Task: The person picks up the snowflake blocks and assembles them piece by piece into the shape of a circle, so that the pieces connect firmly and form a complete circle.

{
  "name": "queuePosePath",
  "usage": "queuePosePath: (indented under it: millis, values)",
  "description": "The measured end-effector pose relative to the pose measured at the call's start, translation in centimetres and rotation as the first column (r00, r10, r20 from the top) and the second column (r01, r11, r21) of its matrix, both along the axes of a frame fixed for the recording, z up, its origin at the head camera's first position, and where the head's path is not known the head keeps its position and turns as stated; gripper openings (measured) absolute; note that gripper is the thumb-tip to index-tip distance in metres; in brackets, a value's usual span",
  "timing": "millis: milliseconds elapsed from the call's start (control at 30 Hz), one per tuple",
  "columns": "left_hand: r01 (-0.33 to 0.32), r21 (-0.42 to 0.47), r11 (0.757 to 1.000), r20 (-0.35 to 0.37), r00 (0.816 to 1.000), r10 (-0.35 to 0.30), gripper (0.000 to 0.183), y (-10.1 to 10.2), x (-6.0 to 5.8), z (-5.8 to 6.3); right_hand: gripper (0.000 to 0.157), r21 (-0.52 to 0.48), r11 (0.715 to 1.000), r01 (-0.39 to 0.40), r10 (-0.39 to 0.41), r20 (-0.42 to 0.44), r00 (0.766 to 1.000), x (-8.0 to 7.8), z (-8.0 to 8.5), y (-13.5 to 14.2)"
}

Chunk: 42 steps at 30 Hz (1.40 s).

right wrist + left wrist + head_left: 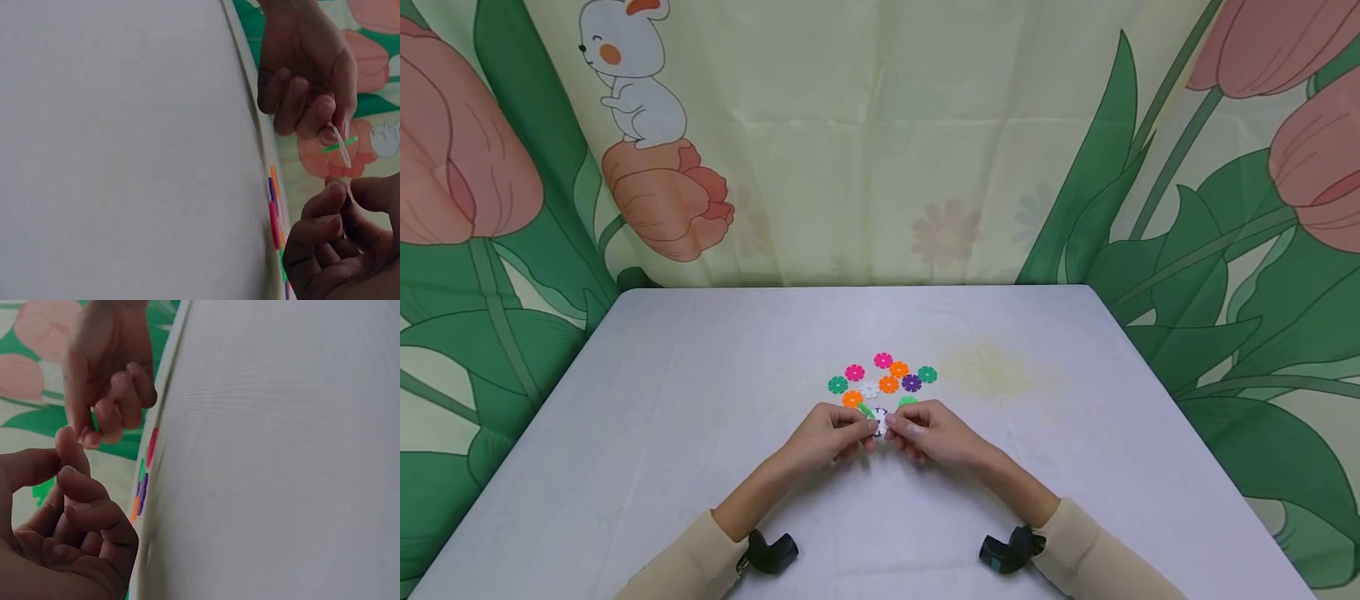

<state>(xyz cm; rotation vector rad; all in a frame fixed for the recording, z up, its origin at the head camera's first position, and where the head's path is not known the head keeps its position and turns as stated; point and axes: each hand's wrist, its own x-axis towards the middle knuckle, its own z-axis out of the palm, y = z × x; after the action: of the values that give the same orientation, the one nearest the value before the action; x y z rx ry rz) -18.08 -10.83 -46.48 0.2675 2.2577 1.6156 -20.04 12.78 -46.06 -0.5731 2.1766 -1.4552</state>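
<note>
In the head view my left hand (835, 435) and right hand (938, 435) meet above the table, fingertips close together. Between them is a small white notched disc (879, 422), with a green disc (866, 410) joined crosswise to it. Seen from the right wrist, the left thumb and finger pinch the white disc edge-on, the green disc (340, 145) crossing it. There the right thumb and forefinger pinch a thin pale edge, apparently another white disc (349, 192), mostly hidden by the fingers. From the left wrist the green disc (42, 490) shows behind the left fingers.
Several loose notched discs lie just beyond the hands: pink (883, 360), orange (898, 369), purple (912, 382), green (927, 375) and white (870, 389). They lie on a white-covered table (715, 375). A printed curtain (850, 167) hangs behind its far edge.
</note>
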Motion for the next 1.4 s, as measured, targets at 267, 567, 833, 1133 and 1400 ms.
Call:
queuePosePath:
  millis: [267,567,833,1133,1400]
  values:
    - [-0.061,0.021,0.998,0.055,0.997,0.060,0.032,-0.15,0.02,0.31,0.013,0.247,0.946,0.208,-0.166,-0.181,0.969,-0.58,0.44,0.82]
    - [-0.067,0.024,0.997,0.059,0.996,0.066,0.032,-0.38,-0.10,0.10,0.024,0.316,0.927,0.202,-0.133,-0.226,0.965,-0.77,-0.17,1.01]
    - [-0.071,0.043,0.997,0.077,0.995,0.067,0.031,-0.44,-0.15,-0.14,0.030,0.357,0.918,0.175,-0.073,-0.281,0.957,-0.72,-0.29,0.85]
    - [-0.071,0.037,0.997,0.084,0.994,0.068,0.032,-0.58,-0.20,0.01,0.023,0.333,0.920,0.207,-0.112,-0.282,0.953,-0.65,-0.23,0.57]
    - [-0.080,0.030,0.996,0.081,0.994,0.078,0.032,-0.47,-0.29,-0.07,0.017,0.298,0.924,0.240,-0.166,-0.253,0.953,-0.79,0.20,0.85]
